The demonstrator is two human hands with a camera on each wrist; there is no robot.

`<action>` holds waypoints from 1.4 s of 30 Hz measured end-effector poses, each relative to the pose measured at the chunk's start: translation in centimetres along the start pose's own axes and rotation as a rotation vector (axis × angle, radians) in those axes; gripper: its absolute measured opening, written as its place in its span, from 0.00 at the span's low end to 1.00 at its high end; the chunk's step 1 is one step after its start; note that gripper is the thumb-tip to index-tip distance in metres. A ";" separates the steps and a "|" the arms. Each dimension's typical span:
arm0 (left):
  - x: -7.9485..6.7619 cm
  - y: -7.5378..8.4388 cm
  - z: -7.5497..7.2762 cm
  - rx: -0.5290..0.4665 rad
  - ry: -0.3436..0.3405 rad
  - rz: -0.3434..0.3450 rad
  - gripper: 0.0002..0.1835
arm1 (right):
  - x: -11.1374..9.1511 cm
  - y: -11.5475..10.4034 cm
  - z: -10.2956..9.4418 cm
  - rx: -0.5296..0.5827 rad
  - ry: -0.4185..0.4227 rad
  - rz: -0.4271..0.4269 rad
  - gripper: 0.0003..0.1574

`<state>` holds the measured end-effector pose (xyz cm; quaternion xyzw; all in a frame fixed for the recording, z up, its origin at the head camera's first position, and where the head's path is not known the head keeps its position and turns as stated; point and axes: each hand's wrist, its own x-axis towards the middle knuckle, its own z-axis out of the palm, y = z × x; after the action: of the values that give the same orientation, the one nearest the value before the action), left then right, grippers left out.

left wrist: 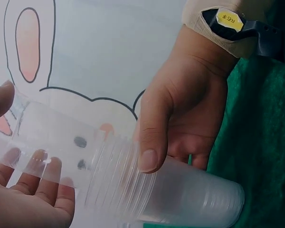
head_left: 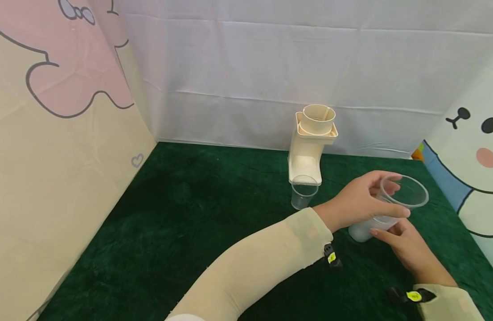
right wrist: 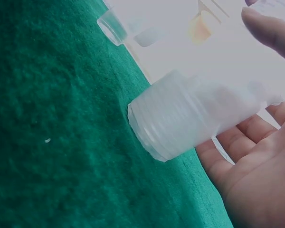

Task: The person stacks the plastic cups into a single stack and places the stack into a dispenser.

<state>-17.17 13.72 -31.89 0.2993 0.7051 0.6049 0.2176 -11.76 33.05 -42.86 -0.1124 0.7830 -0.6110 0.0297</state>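
Observation:
A tilted stack of clear plastic cups (left wrist: 199, 197) is held at the right of the green cloth. My right hand (head_left: 408, 247) grips the stack from the near side, its thumb (left wrist: 151, 154) by the bunched rims. The topmost cup (left wrist: 52, 137) stands well out from the others. My left hand (head_left: 363, 200) holds that cup near its wide mouth, fingers on one side and thumb on the other. In the right wrist view, the closed end of the stack (right wrist: 166, 118) is close above the cloth; whether it touches cannot be told.
A single clear cup (head_left: 301, 200) stands on the green cloth (head_left: 182, 214) before a cream plastic dispenser-like piece (head_left: 306, 151) with a round open top. A white fabric wall (head_left: 238, 80) rises behind, with cartoon-printed panels (head_left: 70, 156) at the sides.

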 end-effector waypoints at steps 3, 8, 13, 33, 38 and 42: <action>0.0 -0.2 -0.1 0.003 0.001 0.001 0.31 | 0.1 -0.1 0.1 -0.014 0.007 0.016 0.33; 0.2 -0.3 -0.1 0.031 0.008 -0.011 0.32 | 0.2 -0.2 0.1 -0.014 0.013 0.025 0.34; 0.3 -0.3 0.1 0.029 0.010 -0.011 0.32 | 0.2 -0.2 0.0 -0.010 0.007 0.020 0.34; 1.0 -2.3 0.2 0.066 0.044 -0.010 0.33 | 0.0 -0.2 0.0 -0.034 0.021 0.063 0.40; 1.1 -2.7 0.4 0.128 0.070 -0.036 0.33 | 0.0 -0.2 0.0 -0.010 0.008 0.035 0.38; 1.1 -3.2 0.5 0.170 0.087 -0.063 0.32 | 0.0 -0.1 -0.1 0.034 -0.007 0.003 0.37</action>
<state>-18.13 14.58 -35.11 0.2677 0.7717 0.5482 0.1796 -11.79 33.07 -42.72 -0.1131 0.7726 -0.6237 0.0351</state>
